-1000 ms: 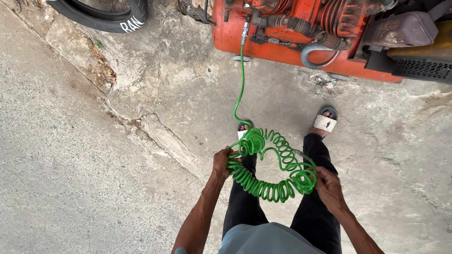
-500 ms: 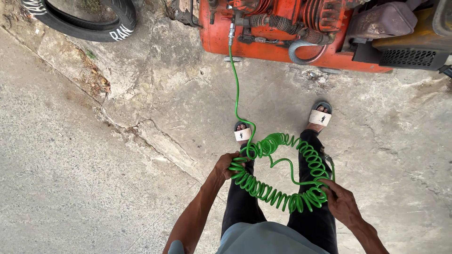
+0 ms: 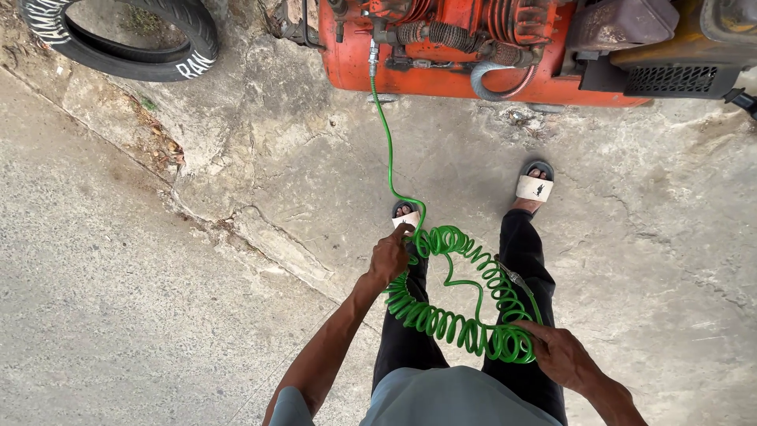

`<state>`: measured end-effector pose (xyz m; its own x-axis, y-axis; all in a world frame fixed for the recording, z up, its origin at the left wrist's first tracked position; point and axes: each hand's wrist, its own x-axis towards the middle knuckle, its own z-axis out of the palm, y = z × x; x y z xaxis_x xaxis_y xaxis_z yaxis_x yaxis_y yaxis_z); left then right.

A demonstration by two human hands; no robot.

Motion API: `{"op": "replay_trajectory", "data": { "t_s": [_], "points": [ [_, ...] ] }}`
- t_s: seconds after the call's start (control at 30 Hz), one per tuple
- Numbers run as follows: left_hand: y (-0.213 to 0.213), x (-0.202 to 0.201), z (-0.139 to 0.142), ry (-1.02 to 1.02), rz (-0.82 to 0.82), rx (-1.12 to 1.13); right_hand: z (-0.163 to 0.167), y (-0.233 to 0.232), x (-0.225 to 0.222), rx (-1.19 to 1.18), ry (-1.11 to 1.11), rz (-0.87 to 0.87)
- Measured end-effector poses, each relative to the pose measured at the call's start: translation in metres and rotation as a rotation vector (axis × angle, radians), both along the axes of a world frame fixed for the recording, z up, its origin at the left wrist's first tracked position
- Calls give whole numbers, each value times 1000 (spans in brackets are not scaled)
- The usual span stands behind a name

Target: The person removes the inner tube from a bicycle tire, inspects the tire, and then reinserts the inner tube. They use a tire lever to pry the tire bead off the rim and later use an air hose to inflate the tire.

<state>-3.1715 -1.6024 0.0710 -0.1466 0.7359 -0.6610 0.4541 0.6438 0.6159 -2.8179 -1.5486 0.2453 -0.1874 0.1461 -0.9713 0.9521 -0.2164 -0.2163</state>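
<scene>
**Two hands on a curly green hose**

Left hand (image 3: pixel 389 256): fingers curled shut around the top of the curly green hose (image 3: pixel 457 304), just where the coils begin. Right hand (image 3: pixel 561 355): fingers wrapped around the bottom end of the coils, thumb on top, holding tight. Between the two hands, a big springy loop of hose, hanging in the air in front of the black trousers (image 3: pixel 520 260). Inside the loop, one thin straight bit of the same hose, bending across the middle.

From the left hand upward, a straight green line running over the ground to a metal plug on the orange machine (image 3: pixel 410 67) at the top. On the machine, a grey bent pipe and ribbed parts.

Down below, two feet in white sandals (image 3: pixel 535 187), one just beside the left hand, the other further right. All around, cracked grey concrete (image 3: pixel 158 315). Far off in the top left corner, a black tyre (image 3: pixel 118 43) with white letters, lying flat, well apart from the hose.
</scene>
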Motion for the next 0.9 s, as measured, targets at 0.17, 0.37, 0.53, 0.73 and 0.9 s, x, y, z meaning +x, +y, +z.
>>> {"op": "replay_trajectory", "data": {
  "t_s": [0.17,0.37,0.53,0.73,0.9],
  "points": [
    [4,0,23,-268,141,-95,7,-1,-7,0,-32,-3],
    [14,-6,48,-203,0,-69,-10,-13,9,-72,-84,53],
    [16,-5,47,-216,-27,-92,-29,-31,32,-229,190,-518],
    [-6,-6,25,28,-56,70,-17,-14,33,-30,-91,17],
    [-16,-7,25,91,-84,132,1,1,24,-19,-55,-48]
  ]
}}
